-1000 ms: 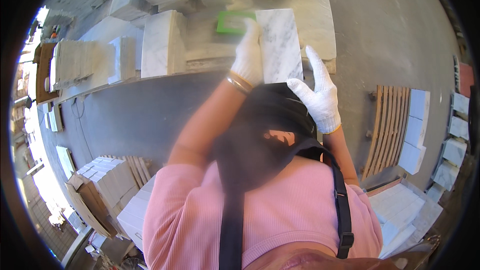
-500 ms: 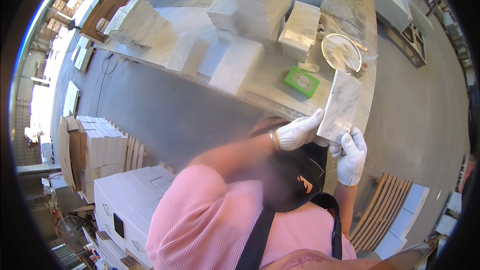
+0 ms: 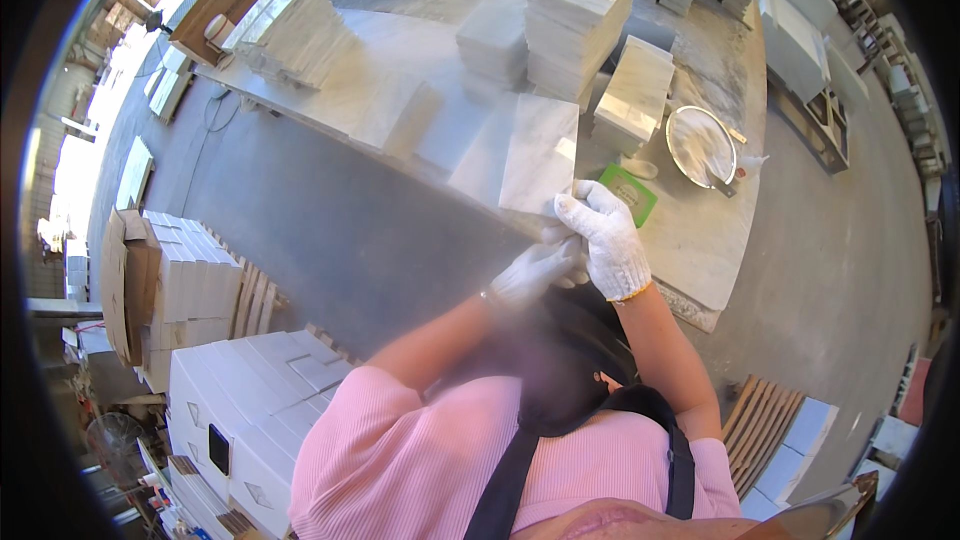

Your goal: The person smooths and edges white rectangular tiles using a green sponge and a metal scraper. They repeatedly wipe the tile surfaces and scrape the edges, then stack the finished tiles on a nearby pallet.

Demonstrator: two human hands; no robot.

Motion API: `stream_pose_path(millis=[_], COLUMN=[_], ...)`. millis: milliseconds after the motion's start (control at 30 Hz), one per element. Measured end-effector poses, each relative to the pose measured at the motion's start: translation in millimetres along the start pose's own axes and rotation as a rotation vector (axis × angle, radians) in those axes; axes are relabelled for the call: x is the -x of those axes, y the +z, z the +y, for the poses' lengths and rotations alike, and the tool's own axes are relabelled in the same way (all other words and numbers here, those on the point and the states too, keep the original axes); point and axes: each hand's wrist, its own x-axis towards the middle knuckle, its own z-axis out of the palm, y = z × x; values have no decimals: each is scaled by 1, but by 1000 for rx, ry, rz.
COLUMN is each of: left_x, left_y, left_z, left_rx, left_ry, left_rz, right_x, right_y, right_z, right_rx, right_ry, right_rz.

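Observation:
A white marble tile (image 3: pixel 540 155) with faint grey veins is tilted up in front of me, over the table's near edge. My right hand (image 3: pixel 605 240), in a white knit glove, grips its lower right corner, with fingers at the edge and partly behind it. Just below, my left hand (image 3: pixel 530 275), gloved the same way, has its fingertips close against the right hand. It is smeared by motion, so I cannot make out whether it holds anything. A green box (image 3: pixel 630 195) lies right behind the right hand, partly covered by it.
The stone-topped table (image 3: pixel 715 255) bears a tall stack of tiles (image 3: pixel 580 15), a smaller tile stack (image 3: pixel 633 95), a round pan (image 3: pixel 700 145) and another tile stack (image 3: pixel 295 40) at far left. White cartons (image 3: pixel 250 410) stand lower left; a wooden pallet (image 3: pixel 760 430) lies lower right.
The tile has moved left, from beside the pan to in front of the tall stack. My right hand travelled left with it; my left hand dropped away from the tile's side toward my right hand.

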Motion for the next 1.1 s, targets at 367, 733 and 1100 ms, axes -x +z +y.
stream_pose_path(millis=[367,733,1100], left_x=[-5,-18,-26], left_y=[-7,-2,-2], left_z=[-28,-48,3], left_rx=[-129,-260,-66], left_ry=[41,153,-94], left_rz=[30,-16,-28], right_x=[-30,-38,-21], right_y=[23,24,-77], right_z=[-4,-7,-52], right_rx=[441,625,424], right_ry=[-4,-96,-211], right_rz=[-175,-176,345])
